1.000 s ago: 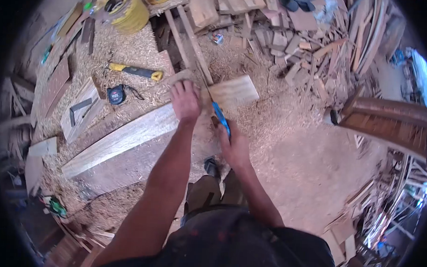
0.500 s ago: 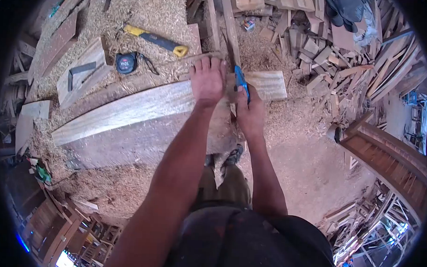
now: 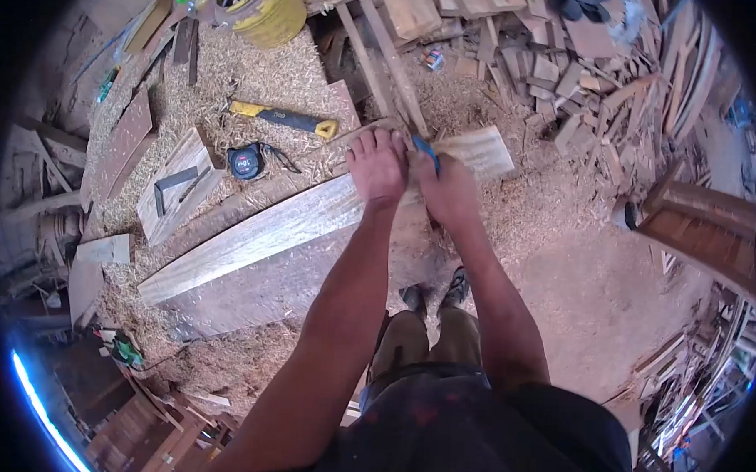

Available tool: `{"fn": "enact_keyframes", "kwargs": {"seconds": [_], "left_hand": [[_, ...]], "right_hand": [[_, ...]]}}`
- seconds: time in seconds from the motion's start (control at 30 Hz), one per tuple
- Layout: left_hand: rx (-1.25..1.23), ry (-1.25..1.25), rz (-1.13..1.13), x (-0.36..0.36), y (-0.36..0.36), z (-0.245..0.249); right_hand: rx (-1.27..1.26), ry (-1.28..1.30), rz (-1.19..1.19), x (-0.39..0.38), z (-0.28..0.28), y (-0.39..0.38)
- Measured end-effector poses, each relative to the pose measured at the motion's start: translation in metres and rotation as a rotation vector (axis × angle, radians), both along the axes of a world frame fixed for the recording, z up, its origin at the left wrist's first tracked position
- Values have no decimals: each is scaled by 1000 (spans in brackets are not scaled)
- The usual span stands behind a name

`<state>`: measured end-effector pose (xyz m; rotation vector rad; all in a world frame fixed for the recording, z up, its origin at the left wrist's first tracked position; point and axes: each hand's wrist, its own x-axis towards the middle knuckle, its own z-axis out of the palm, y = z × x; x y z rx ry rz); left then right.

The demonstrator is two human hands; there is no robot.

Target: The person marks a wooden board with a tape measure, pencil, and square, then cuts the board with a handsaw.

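Note:
A long pale wooden board (image 3: pixel 261 236) lies across a wider brown plank (image 3: pixel 251 281), tapering toward its left end. My left hand (image 3: pixel 379 165) lies on the board with its palm down, the fingers stretched toward the far edge. Close to its right, my right hand (image 3: pixel 448 191) is wrapped round a blue-handled tool (image 3: pixel 426 153) that looks like a handsaw. My fist hides most of its blade, and motion blurs this hand slightly. Left of the hands lie a tape measure (image 3: pixel 246 161), a yellow-and-black-handled tool (image 3: pixel 284 119) and a dark try square (image 3: pixel 171 189) on a wood piece.
Wood shavings (image 3: pixel 251 69) cover the work surface. A yellow bucket (image 3: pixel 273 16) stands at the far side. Piled offcuts (image 3: pixel 558 80) lie at the upper right, and a brown wooden frame (image 3: pixel 699 222) stands at the right. My feet (image 3: pixel 434 294) are below the board.
The blue-handled tool and my right hand have drawn closer to my left hand, and less of the handle shows. My view has shifted, bringing the yellow bucket further into sight.

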<state>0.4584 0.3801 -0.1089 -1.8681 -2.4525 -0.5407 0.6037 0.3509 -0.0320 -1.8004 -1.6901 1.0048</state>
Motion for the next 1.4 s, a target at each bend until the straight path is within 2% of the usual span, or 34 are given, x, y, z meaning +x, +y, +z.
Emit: {"fn": "enact_keyframes", "kwargs": {"seconds": [0.1, 0.13, 0.17, 0.23, 0.27, 0.37, 0.4, 0.43, 0.47, 0.53, 0.6, 0.63, 0.73, 0.77, 0.8, 0.87, 0.9, 0.97, 1.0, 1.03, 1.1, 1.13, 1.17, 1.2, 1.27, 1.33, 1.4], "left_hand": [[54, 26, -60, 4, -17, -11], [110, 44, -53, 0, -7, -13], [63, 61, -43, 0, -6, -8], [47, 37, -54, 1, -11, -11], [53, 23, -44, 0, -6, -12], [-16, 32, -17, 3, -4, -5], [-17, 41, -24, 1, -5, -6], [-3, 48, -23, 0, -1, -7], [1, 54, -19, 0, -4, -8], [10, 53, -25, -4, 2, -10], [-1, 38, -23, 6, -22, -10], [31, 42, -18, 5, -12, -8], [70, 38, -13, 3, -14, -8], [114, 45, -16, 4, -16, -9], [184, 61, -4, 3, -4, -7], [52, 26, 7, 1, -4, -3], [38, 18, 13, 0, -2, -1], [40, -8, -5, 0, -5, 1], [87, 17, -2, -2, -6, -2], [126, 33, -7, -3, -3, -7], [81, 5, -30, -1, -9, -4], [106, 4, -34, -3, -3, -2], [127, 3, -28, -4, 3, -1], [116, -5, -28, 0, -8, -3], [89, 17, -19, 3, -13, -4], [78, 29, -9, 2, -8, -3], [74, 10, 1, 2, -5, -4]], "right_hand": [[-83, 7, -61, 20, 23, -43], [-98, 57, -77, 39, 46, -82], [-233, 85, -108, 57, 84, -119], [-250, 141, -173, 87, 132, -191], [-257, 174, -213, 92, 144, -203], [-268, 116, -170, 69, 89, -152], [-255, 7, -65, 56, 48, -113], [-160, 25, -112, 31, 19, -72], [-124, 32, -95, 12, 12, -34], [-87, -131, -70, -8, -6, 3], [-126, -67, -31, 24, 12, -50], [-110, -25, -15, 35, 22, -66], [-295, 89, -130, 75, 150, -169], [-251, 61, -145, 84, 158, -203], [-180, 39, -144, 90, 154, -206], [-200, -14, -104, 70, 115, -158], [-204, -39, -86, 56, 85, -127], [-8, 35, -51, 23, 3, -47], [-130, -16, 23, 7, 9, -7], [-106, -26, 28, 7, 10, -1], [-95, -49, 18, 17, 12, -25], [-128, -21, -11, 36, 30, -65], [-142, -17, -49, 49, 87, -102], [-270, 23, -108, 68, 121, -145], [-193, 73, -113, 99, 157, -216], [-177, 39, -94, 91, 131, -199], [-172, -26, -57, 72, 73, -152]]}}
